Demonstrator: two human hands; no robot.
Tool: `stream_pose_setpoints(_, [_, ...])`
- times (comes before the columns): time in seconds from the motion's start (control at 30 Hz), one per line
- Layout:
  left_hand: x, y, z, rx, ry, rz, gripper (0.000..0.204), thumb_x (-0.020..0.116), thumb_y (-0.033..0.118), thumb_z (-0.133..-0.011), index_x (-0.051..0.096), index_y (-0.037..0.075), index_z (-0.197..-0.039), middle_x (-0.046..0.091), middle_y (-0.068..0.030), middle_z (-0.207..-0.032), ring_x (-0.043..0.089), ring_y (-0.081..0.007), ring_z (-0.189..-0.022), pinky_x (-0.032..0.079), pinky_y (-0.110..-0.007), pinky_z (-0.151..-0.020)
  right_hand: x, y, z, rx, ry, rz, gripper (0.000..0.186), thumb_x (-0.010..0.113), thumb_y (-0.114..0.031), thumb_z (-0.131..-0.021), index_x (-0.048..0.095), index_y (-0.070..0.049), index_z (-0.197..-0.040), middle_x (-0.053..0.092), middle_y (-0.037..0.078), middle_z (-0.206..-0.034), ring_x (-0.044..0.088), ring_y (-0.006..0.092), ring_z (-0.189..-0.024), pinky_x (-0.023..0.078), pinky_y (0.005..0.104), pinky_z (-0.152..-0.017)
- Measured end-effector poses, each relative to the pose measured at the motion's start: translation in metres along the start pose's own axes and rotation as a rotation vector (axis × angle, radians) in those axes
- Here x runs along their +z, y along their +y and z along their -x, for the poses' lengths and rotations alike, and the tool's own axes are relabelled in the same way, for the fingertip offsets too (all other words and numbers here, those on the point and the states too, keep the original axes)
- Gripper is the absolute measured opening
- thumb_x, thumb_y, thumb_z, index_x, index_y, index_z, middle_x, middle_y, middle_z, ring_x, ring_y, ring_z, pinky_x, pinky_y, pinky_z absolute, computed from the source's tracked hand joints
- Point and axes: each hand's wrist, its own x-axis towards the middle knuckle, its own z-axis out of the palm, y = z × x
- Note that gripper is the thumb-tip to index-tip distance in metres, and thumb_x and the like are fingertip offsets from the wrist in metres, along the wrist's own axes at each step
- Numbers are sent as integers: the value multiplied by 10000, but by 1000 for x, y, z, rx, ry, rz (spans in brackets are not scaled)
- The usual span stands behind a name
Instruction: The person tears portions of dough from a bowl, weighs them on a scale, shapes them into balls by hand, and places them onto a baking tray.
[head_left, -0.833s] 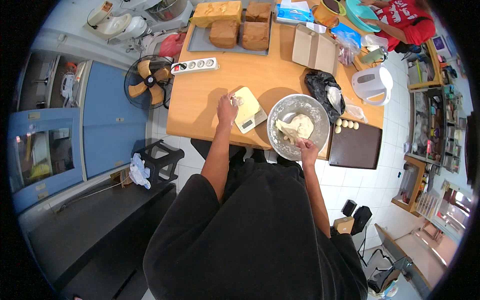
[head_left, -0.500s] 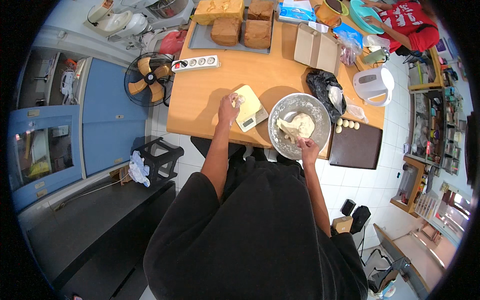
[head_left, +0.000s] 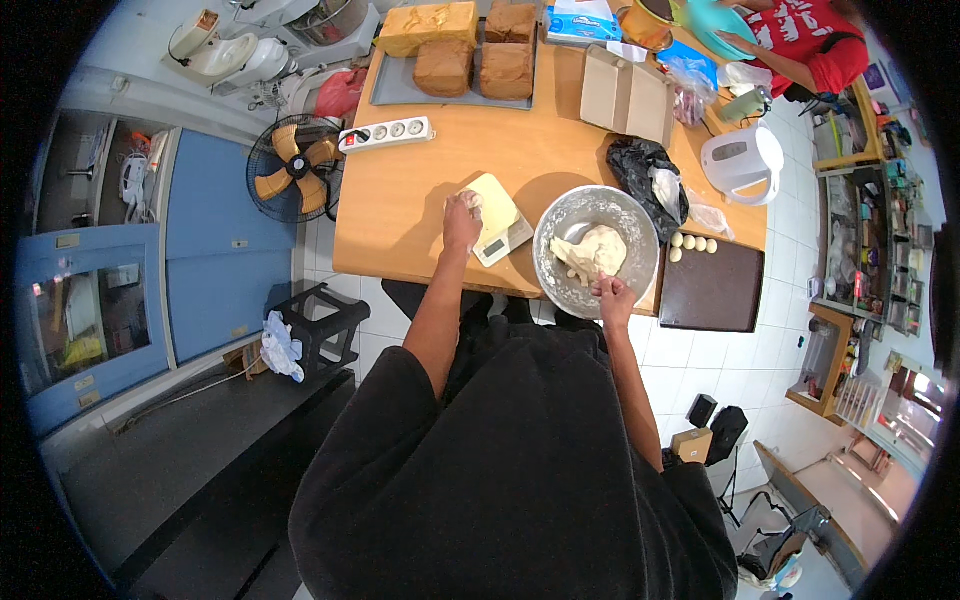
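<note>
My left hand (head_left: 462,222) is over the left edge of a cream kitchen scale (head_left: 496,212), fingers curled round a small pale piece of dough (head_left: 475,200), partly hidden by them. To the right stands a floury metal bowl (head_left: 562,210) with a large lump of soft dough (head_left: 606,246) in it. At the bowl's near rim my right hand (head_left: 615,298) pinches a bit of dough at the lump's near side. Several small round dough balls (head_left: 690,243) lie along the far left part of a dark baking tray (head_left: 715,290).
Bread loaves (head_left: 443,66) sit on a grey tray at the back left, near a white power strip (head_left: 386,134). An open cardboard box (head_left: 625,95), black plastic bag (head_left: 640,170) and white kettle (head_left: 742,165) stand beyond the bowl. Another person (head_left: 800,50) works at a turquoise basin (head_left: 715,28).
My left hand has shifted slightly left on the scale, its fingers turned more over the dough piece. My right hand stays at the bowl's near rim. The whole view has moved slightly.
</note>
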Motion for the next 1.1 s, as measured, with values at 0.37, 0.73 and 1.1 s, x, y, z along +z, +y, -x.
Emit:
stream_pose_setpoints(0.37, [-14, 42, 4, -158, 100, 522, 263, 575, 199, -926, 619, -24, -1058, 660, -98, -920, 612, -157, -768, 484, -301, -712, 2, -11, -16, -54, -63, 9, 141, 608, -98, -900, 633, 26, -839, 656, 72, -749, 606, 105, -657, 475, 238, -609])
stream_pose_setpoints(0.73, [99, 146, 143, 337, -387, 104, 471, 528, 92, -806, 497, -21, -1262, 565, -267, -1152, 507, -424, -1092, 359, -463, -1023, 13, 29, -44, 140, -386, -208, 499, 418, -464, -975, 656, -25, -985, 649, 62, -860, 585, 140, -761, 470, 303, -626])
stream_pose_setpoints(1.1, [170, 116, 97, -537, -462, 1078, 499, 348, 423, -976, 538, 50, -1247, 617, -81, -1089, 573, -201, -983, 438, -327, -900, 10, -34, -23, -64, -516, -405, 504, 340, -378, -1013, 456, 0, -1326, 521, 106, -1281, 484, 213, -1181, 335, 319, -1042])
